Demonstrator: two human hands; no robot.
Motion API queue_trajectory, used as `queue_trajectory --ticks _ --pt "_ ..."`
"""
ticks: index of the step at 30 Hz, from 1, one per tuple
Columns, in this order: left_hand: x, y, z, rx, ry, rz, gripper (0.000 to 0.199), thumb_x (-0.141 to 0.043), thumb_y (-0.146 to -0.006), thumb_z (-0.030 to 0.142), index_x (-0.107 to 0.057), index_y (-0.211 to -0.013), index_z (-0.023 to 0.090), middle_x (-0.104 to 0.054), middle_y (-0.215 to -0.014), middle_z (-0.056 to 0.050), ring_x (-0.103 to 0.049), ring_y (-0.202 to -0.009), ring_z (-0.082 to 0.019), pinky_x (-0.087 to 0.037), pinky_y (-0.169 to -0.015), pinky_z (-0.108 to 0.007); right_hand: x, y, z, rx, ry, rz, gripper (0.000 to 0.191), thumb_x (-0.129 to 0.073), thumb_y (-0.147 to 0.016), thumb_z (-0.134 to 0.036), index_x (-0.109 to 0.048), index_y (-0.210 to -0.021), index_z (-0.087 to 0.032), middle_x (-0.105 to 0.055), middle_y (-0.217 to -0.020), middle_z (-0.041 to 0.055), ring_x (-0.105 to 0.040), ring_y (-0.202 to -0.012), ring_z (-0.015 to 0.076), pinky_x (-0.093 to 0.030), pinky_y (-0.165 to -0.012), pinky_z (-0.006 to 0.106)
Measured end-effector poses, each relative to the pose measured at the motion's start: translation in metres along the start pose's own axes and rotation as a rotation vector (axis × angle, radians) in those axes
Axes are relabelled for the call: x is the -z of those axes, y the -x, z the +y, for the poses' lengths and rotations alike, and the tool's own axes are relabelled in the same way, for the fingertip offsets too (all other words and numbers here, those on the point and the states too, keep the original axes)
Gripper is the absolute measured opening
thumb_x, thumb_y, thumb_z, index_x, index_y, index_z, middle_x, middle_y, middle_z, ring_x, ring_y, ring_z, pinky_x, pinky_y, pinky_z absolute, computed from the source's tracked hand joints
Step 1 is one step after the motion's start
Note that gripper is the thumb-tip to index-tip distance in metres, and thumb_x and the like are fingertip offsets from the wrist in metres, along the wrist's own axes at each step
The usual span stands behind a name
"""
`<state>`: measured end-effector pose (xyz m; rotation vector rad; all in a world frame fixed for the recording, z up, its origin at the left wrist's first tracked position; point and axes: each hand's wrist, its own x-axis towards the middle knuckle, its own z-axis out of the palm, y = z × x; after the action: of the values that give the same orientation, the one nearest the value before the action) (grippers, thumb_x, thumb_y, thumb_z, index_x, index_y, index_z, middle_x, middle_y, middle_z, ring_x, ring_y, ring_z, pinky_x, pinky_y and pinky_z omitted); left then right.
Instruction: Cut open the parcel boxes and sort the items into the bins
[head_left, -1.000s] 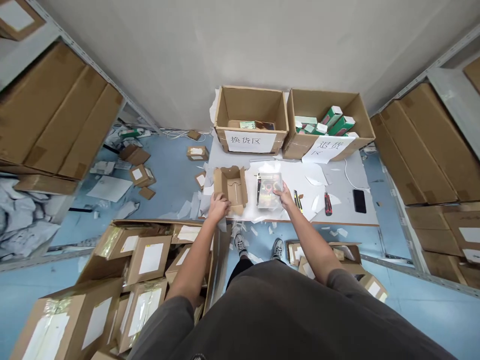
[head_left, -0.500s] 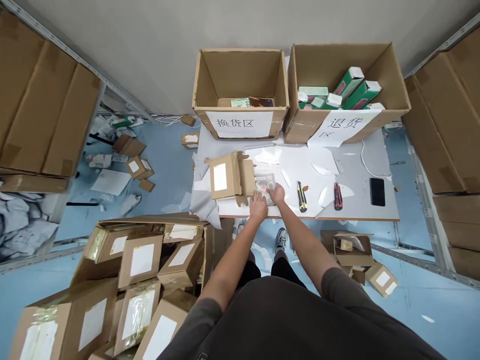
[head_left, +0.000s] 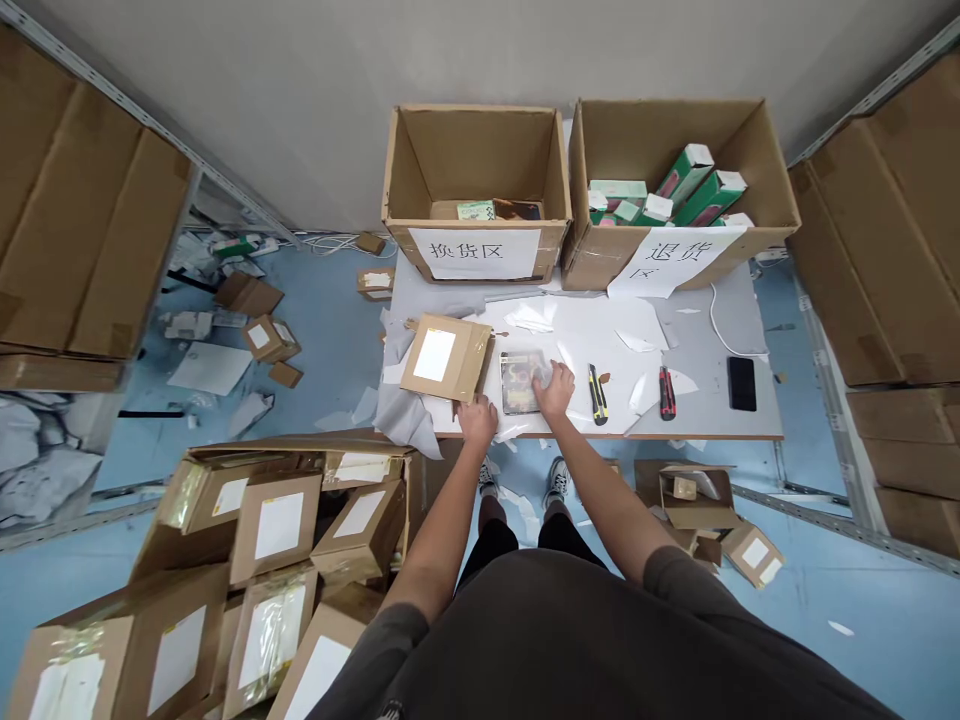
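My left hand point(head_left: 478, 420) is at the lower right corner of a small cardboard box point(head_left: 442, 360) with a white label, fingers closed at its edge. The box sits tilted on the left of the table, its right side toward the hand. A flat, dark patterned pack point(head_left: 519, 385) lies on the table between my hands, with clear plastic showing at its right. My right hand point(head_left: 555, 390) is at the pack's right edge, thumb and fingers apart, the thumb near the plastic.
A yellow-black utility knife point(head_left: 598, 395), a red-black one point(head_left: 667, 393) and a phone point(head_left: 742, 383) lie to the right. Two large labelled cartons point(head_left: 480, 250) point(head_left: 679, 260) stand behind. Paper scraps litter the table point(head_left: 720, 425). A big carton point(head_left: 300, 440) of parcels is at left.
My left hand has moved from the patterned pack to the cardboard box, which has turned and shifted, its torn flaps now mostly hidden. My right hand's fingers have spread; the pack is now more exposed.
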<state>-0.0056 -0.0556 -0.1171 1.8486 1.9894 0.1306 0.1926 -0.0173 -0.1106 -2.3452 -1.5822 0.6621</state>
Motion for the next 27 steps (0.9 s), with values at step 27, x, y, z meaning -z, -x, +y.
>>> queue_trajectory --ticks 27 --pt "-0.048 -0.013 0.035 0.212 0.346 -0.137 0.082 -0.075 -0.094 0.031 -0.042 -0.167 0.014 -0.057 -0.154 -0.022 -0.056 -0.146 -0.036 -0.046 -0.121 -0.041 0.035 -0.004 0.1 -0.371 -0.501 0.402 0.047 -0.046 -0.1 -0.03 -0.061 -0.14 -0.011 -0.072 -0.125 0.0197 -0.072 -0.104 0.0252 -0.057 -0.103 0.041"
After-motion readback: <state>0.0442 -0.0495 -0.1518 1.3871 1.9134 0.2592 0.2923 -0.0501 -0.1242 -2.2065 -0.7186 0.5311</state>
